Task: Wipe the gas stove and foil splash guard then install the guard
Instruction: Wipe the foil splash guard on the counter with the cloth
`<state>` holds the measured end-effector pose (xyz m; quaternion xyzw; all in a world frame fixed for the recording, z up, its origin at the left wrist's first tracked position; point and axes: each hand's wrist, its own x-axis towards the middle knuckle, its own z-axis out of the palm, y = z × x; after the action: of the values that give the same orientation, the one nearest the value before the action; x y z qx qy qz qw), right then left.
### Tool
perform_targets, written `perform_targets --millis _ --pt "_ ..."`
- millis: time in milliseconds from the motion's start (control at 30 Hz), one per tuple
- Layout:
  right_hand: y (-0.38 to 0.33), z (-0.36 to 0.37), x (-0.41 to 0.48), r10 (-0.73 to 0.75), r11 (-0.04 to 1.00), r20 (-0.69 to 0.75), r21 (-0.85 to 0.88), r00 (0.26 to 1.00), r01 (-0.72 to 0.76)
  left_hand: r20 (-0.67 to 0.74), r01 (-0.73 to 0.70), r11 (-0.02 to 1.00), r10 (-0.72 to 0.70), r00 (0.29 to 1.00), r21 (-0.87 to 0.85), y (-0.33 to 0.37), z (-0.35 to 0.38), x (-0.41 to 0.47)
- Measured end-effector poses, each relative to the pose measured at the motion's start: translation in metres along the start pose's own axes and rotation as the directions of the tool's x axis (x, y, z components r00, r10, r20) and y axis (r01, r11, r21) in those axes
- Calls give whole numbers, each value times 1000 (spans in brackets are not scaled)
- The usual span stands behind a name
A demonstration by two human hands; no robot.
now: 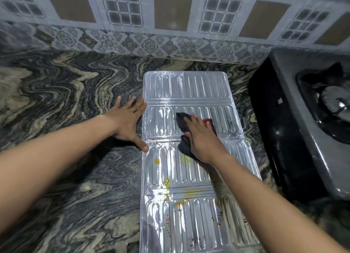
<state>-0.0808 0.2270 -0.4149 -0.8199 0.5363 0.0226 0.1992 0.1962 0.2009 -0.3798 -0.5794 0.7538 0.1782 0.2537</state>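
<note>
Both flat: left hand (128, 124), right hand (203, 139) (atop cloth (180, 120)).

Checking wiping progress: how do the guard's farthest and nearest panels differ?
The farthest panel looks clean; the nearest panel carries yellow and brown spots. The farthest panel lies toward the tiled wall, the nearest panel closest to the camera. Both are ribbed foil, flat on the counter.

The surface (56, 93) is a polished stone slab with swirling black, grey and cream veins. A silver embossed foil splash guard (180, 177) lies unfolded flat on it, four ribbed panels showing, the nearer ones stained yellow. Just right of the guard stands a dark gas stove (291, 131). Left of the guard, the left hand (126, 122) rests flat on the stone, its thumb touching the foil edge.
</note>
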Motion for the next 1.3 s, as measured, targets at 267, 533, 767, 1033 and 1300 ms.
perform_targets --millis 267,533,767,1033,1300 --pt "50 -7 6 265 964 -180 59 947 -259 34 13 999 -15 999 35 11 -8 -4" --pt "52 -8 3 273 960 -141 95 952 -262 23 -65 991 63 998 115 23 -3 -5" --pt "49 1 -57 289 957 -154 86 945 -279 43 -41 990 35 998 137 26 -2 -2" --pt "47 14 -91 349 933 -247 -2 904 -361 11 -59 990 58 998 131 20 2 6" --pt "-40 43 -58 151 987 -178 -25 972 -158 -7 -111 992 112 994 66 13 4 6"
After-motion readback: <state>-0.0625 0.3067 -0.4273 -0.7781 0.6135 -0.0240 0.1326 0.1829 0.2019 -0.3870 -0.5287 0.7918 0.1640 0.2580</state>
